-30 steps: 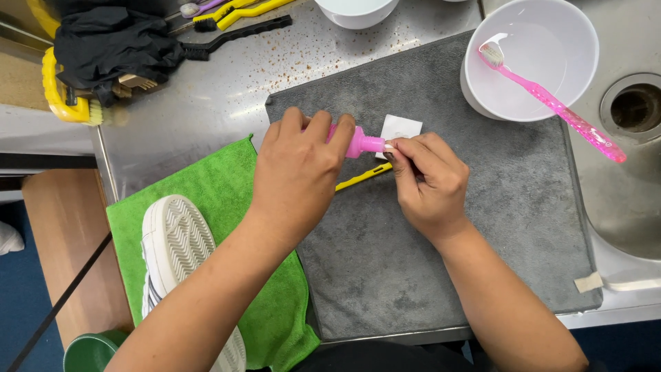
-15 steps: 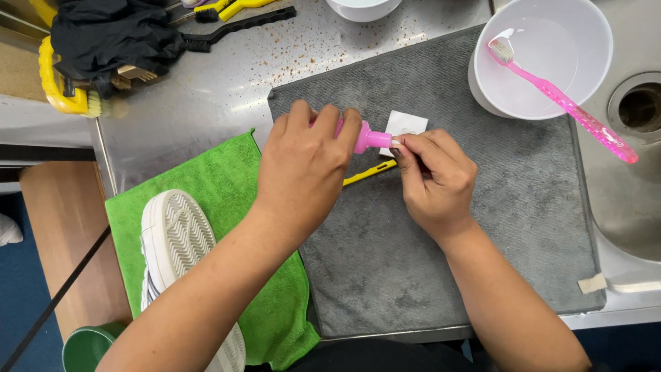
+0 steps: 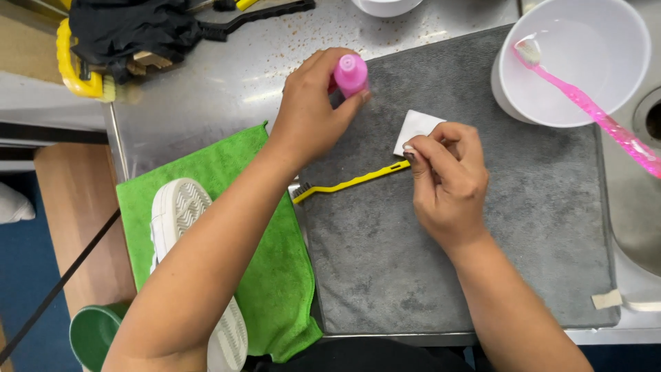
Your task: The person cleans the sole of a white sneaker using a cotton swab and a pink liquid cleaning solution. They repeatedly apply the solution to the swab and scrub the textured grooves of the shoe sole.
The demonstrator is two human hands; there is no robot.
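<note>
I see a small pink bottle [image 3: 350, 74] held tight in my left hand [image 3: 313, 114], lifted above the grey mat [image 3: 482, 262]. My right hand [image 3: 446, 180] is closed, pinching a small white pad [image 3: 415, 128] that lies on the mat. A thin yellow brush [image 3: 351, 183] lies between my two hands. Past my right hand sits a white bowl [image 3: 575, 62] with a pink toothbrush [image 3: 592, 114]. Under my left arm are a green cloth [image 3: 268, 275] and a white shoe [image 3: 180, 220] on the tabletop [image 3: 227, 83].
</note>
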